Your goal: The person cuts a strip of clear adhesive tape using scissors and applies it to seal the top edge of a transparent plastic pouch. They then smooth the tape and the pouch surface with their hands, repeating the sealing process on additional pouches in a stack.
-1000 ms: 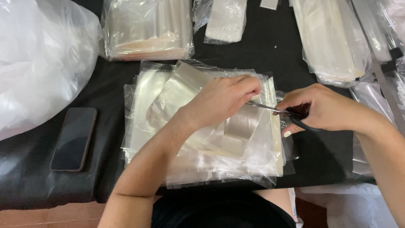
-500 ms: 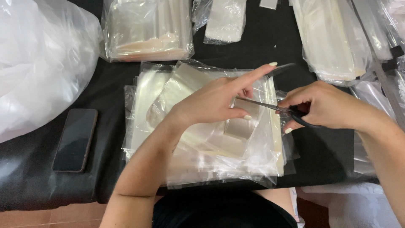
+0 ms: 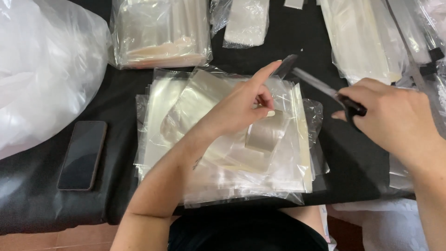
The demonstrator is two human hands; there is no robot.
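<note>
The left hand (image 3: 241, 104) rests on a loose stack of clear, glossy plastic sleeves (image 3: 223, 148) lying in the middle of the black cloth-covered surface (image 3: 353, 158), just in front of the person. Its index finger points up and away while the thumb and the curled fingers (image 3: 265, 100) pinch a small flap of film at the top of the stack. The right hand (image 3: 395, 118) has its fingers wrapped tightly around the dark handles of a pair of metal scissors (image 3: 320, 86), whose slim blades angle up toward the left index fingertip, lifted off the stack; whether the blades are parted I cannot tell.

As a judgement, the work looks to be partway through: one pile lies spread and fanned out under the hands, while other packs sit around it unhandled. A thick wrapped bundle of flat transparent sheets (image 3: 160, 35) lies at the far side, a smaller crinkled clear packet (image 3: 246, 21) sits beside it, and long narrow packs of translucent film (image 3: 367, 37) lie toward the right edge.

The sleeves are thin, slippery-looking and shiny, with creases and pale reflections; their edges are uneven, so the stack is not squared. A large, puffy white translucent plastic bag (image 3: 42, 69) fills the left side. A black rectangular phone (image 3: 82, 155) lies flat with a dark screen near the left edge, well apart from both hands.
</note>
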